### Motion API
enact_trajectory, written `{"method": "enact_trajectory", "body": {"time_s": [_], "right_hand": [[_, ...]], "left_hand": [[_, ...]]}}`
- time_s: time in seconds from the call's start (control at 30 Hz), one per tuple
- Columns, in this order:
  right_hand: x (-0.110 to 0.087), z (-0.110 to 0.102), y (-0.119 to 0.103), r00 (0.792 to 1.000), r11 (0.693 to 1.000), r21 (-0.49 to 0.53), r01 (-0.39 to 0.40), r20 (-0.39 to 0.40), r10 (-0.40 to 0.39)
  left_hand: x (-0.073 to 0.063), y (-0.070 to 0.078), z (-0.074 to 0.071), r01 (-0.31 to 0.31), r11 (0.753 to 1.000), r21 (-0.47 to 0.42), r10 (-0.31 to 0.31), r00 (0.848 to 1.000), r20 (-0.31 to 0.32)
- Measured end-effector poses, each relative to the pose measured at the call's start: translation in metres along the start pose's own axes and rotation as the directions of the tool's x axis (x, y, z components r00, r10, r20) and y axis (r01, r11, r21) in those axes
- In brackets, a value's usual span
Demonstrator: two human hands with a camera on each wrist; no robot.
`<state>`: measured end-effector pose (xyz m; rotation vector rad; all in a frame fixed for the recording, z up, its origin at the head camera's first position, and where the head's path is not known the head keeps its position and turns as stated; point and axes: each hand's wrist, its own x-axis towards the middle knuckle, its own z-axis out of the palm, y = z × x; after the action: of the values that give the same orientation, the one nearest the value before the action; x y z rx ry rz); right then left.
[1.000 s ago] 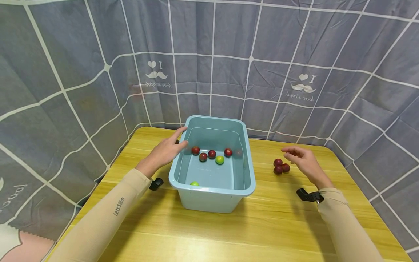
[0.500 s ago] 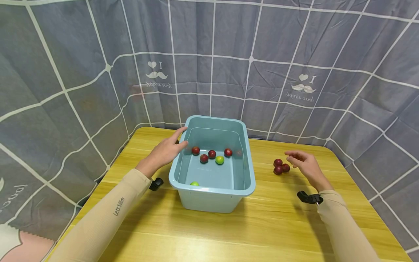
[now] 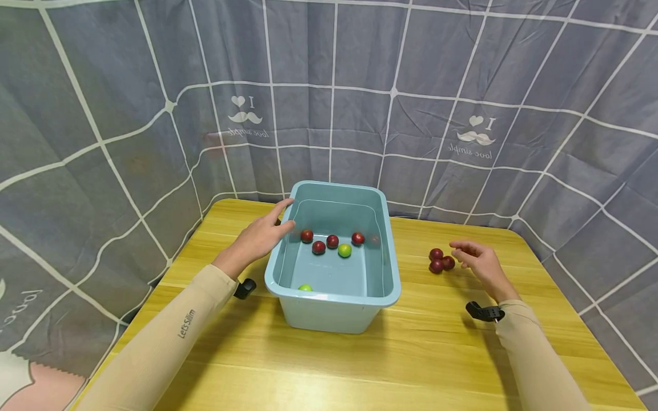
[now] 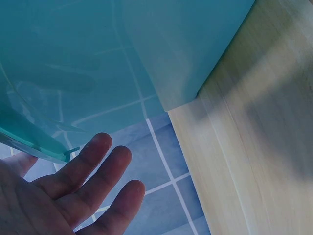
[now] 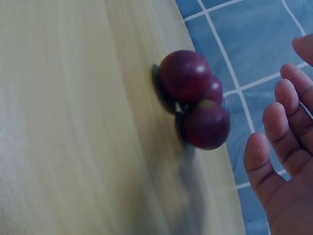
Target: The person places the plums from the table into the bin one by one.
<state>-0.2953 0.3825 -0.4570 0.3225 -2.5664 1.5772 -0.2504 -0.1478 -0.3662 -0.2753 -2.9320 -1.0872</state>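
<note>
A light blue plastic tub (image 3: 334,313) stands on the wooden table in the head view. Against its left rim rests my left hand (image 3: 259,235), with index finger and thumb touching the edge. The left wrist view has the other fingers (image 4: 93,183) extended beside the outer wall. Inside the tub lie several dark red plums (image 3: 319,248) and two green round fruits (image 3: 344,250), one partly hidden by the near rim. My right hand (image 3: 480,264) hovers just right of three plums (image 3: 436,266) clustered on the table. Its fingers (image 5: 276,122) are loosely bent, apart from the fruit, and hold nothing.
The wooden table (image 3: 329,371) extends around the tub. A grey curtain (image 3: 360,120) with white grid lines hangs close behind it and along both sides. Dark bands (image 3: 484,311) with small devices sit on both wrists.
My right hand has drawn back slightly to the right and toward me, away from the three plums. One plum in the tub has shifted a little and back. The left hand has stayed in place.
</note>
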Motion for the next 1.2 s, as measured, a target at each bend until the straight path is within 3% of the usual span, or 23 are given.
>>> {"method": "enact_trajectory", "body": {"time_s": [0.63,0.97,1.2], "right_hand": [[-0.003,-0.002,0.026,0.993,0.992,0.058,-0.114,0.044,0.112],[-0.002,-0.001,0.028,0.986,0.987,-0.053,-0.153,0.057,0.156],[0.0,0.002,0.021,0.981,0.982,-0.073,-0.172,0.076,0.177]], "left_hand": [[0.001,-0.001,0.0,-0.002,1.0,0.002,0.002,1.0,0.003],[0.002,-0.003,0.001,-0.003,1.0,0.007,0.003,1.0,0.0],[0.002,-0.004,0.001,-0.004,1.0,0.008,0.004,1.0,-0.001]]}}
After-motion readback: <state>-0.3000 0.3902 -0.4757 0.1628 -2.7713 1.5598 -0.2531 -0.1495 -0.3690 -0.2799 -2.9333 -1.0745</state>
